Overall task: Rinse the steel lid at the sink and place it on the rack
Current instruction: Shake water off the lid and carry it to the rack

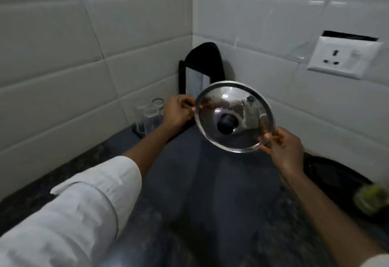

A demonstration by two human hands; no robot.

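A round steel lid (pixel 233 117) with a black knob at its middle hangs tilted in the air above the dark counter, its knob side facing me. My left hand (pixel 177 112) pinches its left rim. My right hand (pixel 283 145) grips its lower right rim. Behind the lid, in the wall corner, stands a black rack (pixel 203 64) with a shiny flat piece leaning in it. No sink or tap shows in the head view.
Three upturned glasses (pixel 148 115) stand on a small black tray against the left tiled wall. A dark round pan (pixel 336 180) with a yellow-green item lies at the right edge. A white wall socket (pixel 344 57) sits on the right wall. The grey counter (pixel 200 193) stretches toward me.
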